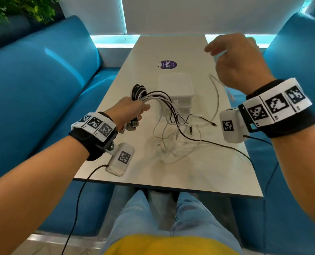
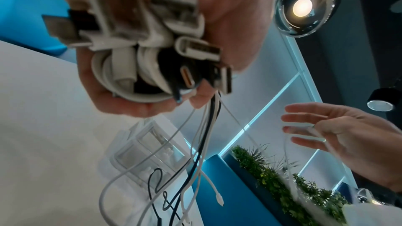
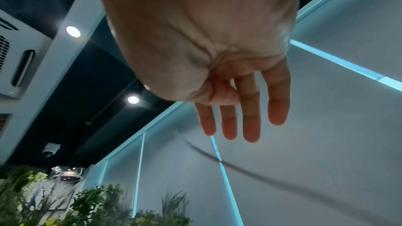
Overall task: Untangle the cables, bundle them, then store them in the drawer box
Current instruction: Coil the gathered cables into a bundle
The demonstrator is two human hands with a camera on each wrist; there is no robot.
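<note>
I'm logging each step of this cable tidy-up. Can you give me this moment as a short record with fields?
left hand: left hand grips the gathered bundle of black and white cables, plugs poking below the fist
right hand: right hand raised, fingers straight, a thin white cable trailing from it
loose ends: tangled on the white table
storage: translucent white drawer box, shut

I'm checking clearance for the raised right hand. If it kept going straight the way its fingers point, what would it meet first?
The right hand points away over the table's far end. Nothing solid shows ahead before the white wall panel, though depth is hard to judge.
</note>
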